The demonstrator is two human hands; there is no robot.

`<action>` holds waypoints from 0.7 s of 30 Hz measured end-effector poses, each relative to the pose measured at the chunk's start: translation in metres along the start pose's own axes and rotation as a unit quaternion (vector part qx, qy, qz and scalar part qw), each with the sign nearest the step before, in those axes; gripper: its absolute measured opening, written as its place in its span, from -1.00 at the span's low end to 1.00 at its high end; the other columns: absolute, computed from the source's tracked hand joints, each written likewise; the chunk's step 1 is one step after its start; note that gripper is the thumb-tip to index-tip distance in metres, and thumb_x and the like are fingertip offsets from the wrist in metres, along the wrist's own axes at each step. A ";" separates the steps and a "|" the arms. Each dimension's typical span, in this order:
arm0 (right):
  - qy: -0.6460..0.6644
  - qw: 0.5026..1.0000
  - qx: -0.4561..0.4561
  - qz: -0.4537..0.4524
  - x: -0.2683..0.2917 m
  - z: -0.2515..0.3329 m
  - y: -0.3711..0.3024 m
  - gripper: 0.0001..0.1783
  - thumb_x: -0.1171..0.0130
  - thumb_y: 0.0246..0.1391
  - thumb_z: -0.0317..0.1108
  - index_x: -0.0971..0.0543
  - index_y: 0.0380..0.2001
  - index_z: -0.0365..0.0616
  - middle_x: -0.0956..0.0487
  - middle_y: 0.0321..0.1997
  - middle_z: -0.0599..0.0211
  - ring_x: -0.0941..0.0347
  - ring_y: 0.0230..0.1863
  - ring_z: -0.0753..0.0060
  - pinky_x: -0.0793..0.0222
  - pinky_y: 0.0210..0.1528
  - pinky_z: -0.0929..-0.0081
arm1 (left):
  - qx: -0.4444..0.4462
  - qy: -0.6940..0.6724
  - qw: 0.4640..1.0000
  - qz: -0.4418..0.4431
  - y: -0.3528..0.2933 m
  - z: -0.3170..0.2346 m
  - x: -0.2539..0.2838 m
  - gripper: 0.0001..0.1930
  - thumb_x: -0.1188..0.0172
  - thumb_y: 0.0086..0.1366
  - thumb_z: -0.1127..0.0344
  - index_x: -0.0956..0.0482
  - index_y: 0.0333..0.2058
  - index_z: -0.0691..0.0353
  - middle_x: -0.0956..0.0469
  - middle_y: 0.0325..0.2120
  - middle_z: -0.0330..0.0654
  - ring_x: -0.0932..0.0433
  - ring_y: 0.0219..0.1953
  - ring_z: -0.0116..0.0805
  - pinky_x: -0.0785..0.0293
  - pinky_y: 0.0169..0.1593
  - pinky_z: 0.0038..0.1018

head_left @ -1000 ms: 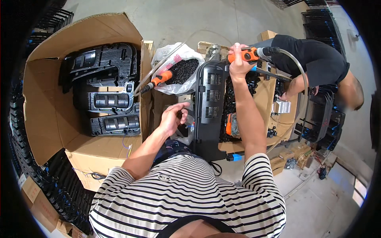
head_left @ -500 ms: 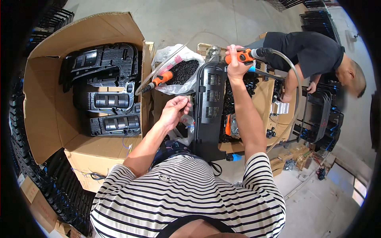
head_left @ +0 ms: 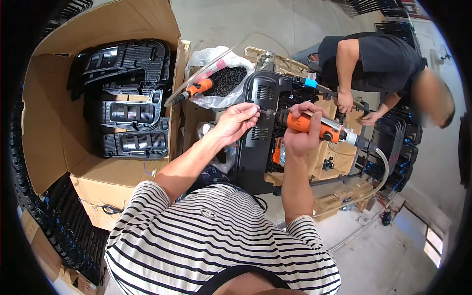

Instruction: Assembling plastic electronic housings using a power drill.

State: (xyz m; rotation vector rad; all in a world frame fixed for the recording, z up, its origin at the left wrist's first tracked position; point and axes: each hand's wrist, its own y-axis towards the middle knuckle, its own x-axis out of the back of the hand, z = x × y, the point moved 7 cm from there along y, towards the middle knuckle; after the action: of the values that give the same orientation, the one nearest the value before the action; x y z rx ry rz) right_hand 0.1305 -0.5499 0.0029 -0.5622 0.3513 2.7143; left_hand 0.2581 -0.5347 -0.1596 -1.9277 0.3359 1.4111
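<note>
My right hand (head_left: 302,140) is wrapped round an orange and silver pneumatic screwdriver (head_left: 319,129), which lies sideways with its bit toward the left. At the bit's tip, the thumb and fingers of my left hand (head_left: 236,124) are pinched together; whatever they hold is too small to make out. Beneath both the tool and my left fingertips is a long black plastic cover (head_left: 255,160) with slotted vents. A clear air hose (head_left: 385,164) runs from the screwdriver's rear end.
Left of the cover, an orange air tool (head_left: 199,88) lies by a plastic bag (head_left: 199,60) of small black parts. A cardboard box (head_left: 46,123) holds several black covers (head_left: 132,113). At the right, a co-worker (head_left: 378,61) bends over a dark frame with both hands.
My right hand has brought the screwdriver down and turned its bit leftward. My left hand has moved right and up to the bit's tip. The co-worker's arms have shifted.
</note>
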 end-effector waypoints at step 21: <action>-0.073 0.994 0.080 -0.025 -0.017 -0.056 0.018 -0.93 -0.09 0.13 -0.46 -0.44 -0.36 -0.23 -0.54 -0.33 0.10 -0.42 -0.45 0.39 -0.42 -0.30 0.39 | -0.024 0.025 0.985 -0.169 -0.018 -0.003 0.045 -0.78 -0.05 0.37 0.34 -0.50 -0.16 0.41 -0.52 -0.41 -0.18 -0.46 -0.42 -0.44 -0.44 -0.32 -0.58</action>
State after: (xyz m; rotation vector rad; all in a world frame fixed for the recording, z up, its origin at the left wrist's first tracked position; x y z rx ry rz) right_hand 0.1574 -0.5883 -0.0365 -0.3215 0.5016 2.6293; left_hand 0.2873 -0.5149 -0.1934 -1.9516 -0.0059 1.1593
